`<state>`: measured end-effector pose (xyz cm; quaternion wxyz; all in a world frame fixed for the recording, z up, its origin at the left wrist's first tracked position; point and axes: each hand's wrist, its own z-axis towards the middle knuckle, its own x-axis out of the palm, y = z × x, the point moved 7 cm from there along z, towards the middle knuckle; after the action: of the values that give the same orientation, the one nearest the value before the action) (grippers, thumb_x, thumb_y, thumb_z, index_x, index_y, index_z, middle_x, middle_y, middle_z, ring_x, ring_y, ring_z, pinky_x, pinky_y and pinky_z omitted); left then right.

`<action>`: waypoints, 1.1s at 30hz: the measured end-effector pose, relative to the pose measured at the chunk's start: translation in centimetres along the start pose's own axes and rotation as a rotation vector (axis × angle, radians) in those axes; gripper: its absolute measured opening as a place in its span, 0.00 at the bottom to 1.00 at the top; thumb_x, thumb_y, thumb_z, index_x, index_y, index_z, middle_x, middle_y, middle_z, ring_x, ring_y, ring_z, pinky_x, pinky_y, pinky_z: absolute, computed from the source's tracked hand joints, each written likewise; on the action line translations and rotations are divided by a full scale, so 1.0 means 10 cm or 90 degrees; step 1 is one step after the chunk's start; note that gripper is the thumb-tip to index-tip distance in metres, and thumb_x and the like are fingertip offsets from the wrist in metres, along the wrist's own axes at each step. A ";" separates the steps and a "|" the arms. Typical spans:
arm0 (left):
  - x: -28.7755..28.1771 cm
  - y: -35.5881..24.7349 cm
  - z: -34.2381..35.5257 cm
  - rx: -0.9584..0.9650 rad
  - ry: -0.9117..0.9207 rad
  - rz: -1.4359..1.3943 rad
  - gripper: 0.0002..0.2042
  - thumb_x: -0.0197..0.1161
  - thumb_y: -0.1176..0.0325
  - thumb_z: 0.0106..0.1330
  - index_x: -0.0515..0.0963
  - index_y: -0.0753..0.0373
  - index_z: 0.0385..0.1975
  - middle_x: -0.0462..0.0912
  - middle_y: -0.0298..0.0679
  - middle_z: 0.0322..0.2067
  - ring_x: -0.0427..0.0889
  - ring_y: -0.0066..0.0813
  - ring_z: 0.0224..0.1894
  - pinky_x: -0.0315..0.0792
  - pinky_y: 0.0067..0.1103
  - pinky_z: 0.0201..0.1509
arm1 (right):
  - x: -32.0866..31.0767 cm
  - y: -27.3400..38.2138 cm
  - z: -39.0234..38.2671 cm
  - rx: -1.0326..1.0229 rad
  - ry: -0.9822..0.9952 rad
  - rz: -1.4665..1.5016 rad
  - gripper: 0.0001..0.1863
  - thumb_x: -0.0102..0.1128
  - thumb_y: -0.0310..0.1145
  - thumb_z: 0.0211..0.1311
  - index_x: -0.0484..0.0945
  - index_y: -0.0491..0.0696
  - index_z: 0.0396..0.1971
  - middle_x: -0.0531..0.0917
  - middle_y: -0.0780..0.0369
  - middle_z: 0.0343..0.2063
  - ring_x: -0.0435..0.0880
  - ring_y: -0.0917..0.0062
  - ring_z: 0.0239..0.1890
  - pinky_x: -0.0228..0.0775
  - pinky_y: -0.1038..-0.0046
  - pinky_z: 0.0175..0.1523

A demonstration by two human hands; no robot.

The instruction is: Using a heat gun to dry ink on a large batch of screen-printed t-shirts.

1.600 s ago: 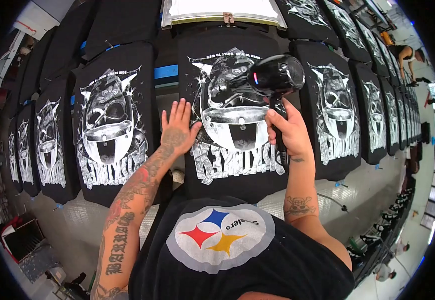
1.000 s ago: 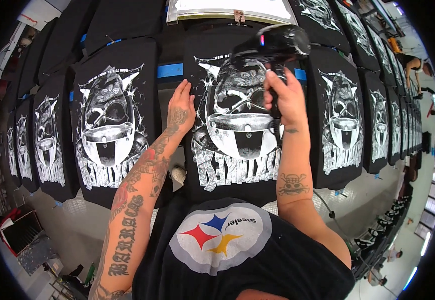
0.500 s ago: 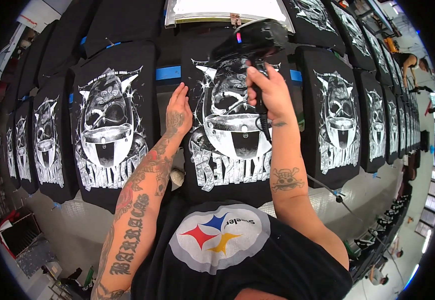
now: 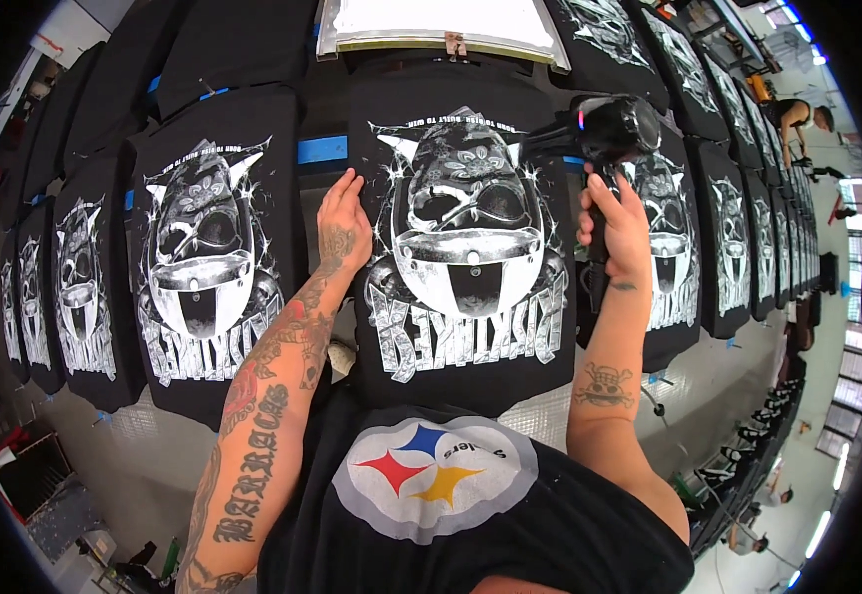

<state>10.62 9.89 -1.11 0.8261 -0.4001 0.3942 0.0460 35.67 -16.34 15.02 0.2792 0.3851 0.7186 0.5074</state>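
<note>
Straight ahead lies a black T-shirt (image 4: 465, 327), spread flat, with a large white and grey skull-like print and lettering across its lower part. In my right hand (image 4: 617, 223) is a black hair dryer (image 4: 614, 129), gripped by its handle. The dryer hangs over the gap at the shirt's right side, its nozzle pointing left across the upper print. My left hand (image 4: 340, 223) rests along the shirt's left edge, fingers stretched out and close together, holding nothing. Whether its palm touches the cloth is hidden.
Matching printed shirts lie in rows, one on the left (image 4: 203, 337) and one on the right (image 4: 673, 277). A framed white printing screen (image 4: 441, 45) stands beyond the middle shirt. Blue tape (image 4: 323, 149) shows between boards. Another person (image 4: 797, 119) works at far right.
My right hand has carried the hair dryer from above the top of the print to the shirt's right side, uncovering the print. My left hand stays by the left edge.
</note>
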 end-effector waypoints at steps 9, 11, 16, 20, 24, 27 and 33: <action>-0.06 -0.05 -0.03 0.016 -0.017 0.025 0.17 0.55 0.80 0.70 0.79 0.65 0.58 0.78 0.45 0.63 0.77 0.47 0.64 0.71 0.37 0.68 | -0.09 -0.04 0.07 -0.012 -0.041 0.057 0.18 0.63 0.38 0.73 0.74 0.45 0.56 0.76 0.66 0.28 0.72 0.84 0.21 0.65 0.79 0.24; -0.08 -0.08 -0.07 0.026 -0.011 0.024 0.18 0.56 0.80 0.69 0.79 0.66 0.58 0.78 0.46 0.63 0.77 0.48 0.64 0.71 0.37 0.68 | -0.05 -0.05 0.14 -0.040 -0.045 -0.003 0.17 0.63 0.38 0.73 0.74 0.47 0.54 0.75 0.66 0.28 0.72 0.84 0.21 0.65 0.79 0.24; -0.17 -0.19 -0.33 0.048 0.028 0.066 0.22 0.56 0.81 0.65 0.76 0.68 0.61 0.75 0.47 0.65 0.75 0.48 0.65 0.69 0.38 0.69 | 0.64 -0.16 0.09 -0.019 0.145 0.067 0.12 0.64 0.35 0.72 0.74 0.46 0.47 0.76 0.68 0.26 0.73 0.85 0.19 0.67 0.79 0.21; -0.20 -0.24 -0.56 0.049 0.072 0.072 0.24 0.58 0.80 0.64 0.73 0.67 0.63 0.72 0.45 0.67 0.72 0.43 0.68 0.65 0.37 0.71 | 1.16 -0.22 -0.14 0.013 0.273 0.035 0.13 0.64 0.36 0.71 0.74 0.45 0.48 0.75 0.68 0.24 0.73 0.85 0.19 0.67 0.78 0.23; -0.28 -0.27 -0.75 0.064 0.084 0.059 0.24 0.57 0.79 0.65 0.72 0.68 0.63 0.72 0.46 0.67 0.72 0.45 0.68 0.66 0.37 0.70 | 1.23 -0.25 -0.51 0.053 0.373 -0.006 0.23 0.65 0.37 0.71 0.71 0.41 0.58 0.76 0.67 0.24 0.73 0.84 0.19 0.67 0.78 0.23; -0.30 -0.31 -0.79 0.049 0.096 0.038 0.25 0.57 0.79 0.65 0.71 0.69 0.64 0.71 0.47 0.68 0.72 0.46 0.68 0.66 0.37 0.70 | 0.90 -0.30 -0.77 0.055 0.321 -0.016 0.27 0.65 0.37 0.71 0.68 0.41 0.62 0.75 0.67 0.24 0.73 0.84 0.19 0.67 0.78 0.23; -0.32 -0.26 -0.90 0.070 0.108 0.018 0.25 0.56 0.79 0.65 0.70 0.69 0.65 0.70 0.47 0.68 0.71 0.45 0.69 0.66 0.37 0.71 | -0.09 -0.35 -1.45 0.017 0.059 -0.059 0.20 0.65 0.36 0.72 0.72 0.42 0.55 0.75 0.68 0.23 0.73 0.86 0.19 0.66 0.80 0.22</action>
<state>3.89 2.62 -0.58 0.8099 -0.3508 0.4700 0.0020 23.74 -25.25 16.55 0.2638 0.3313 0.7542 0.5018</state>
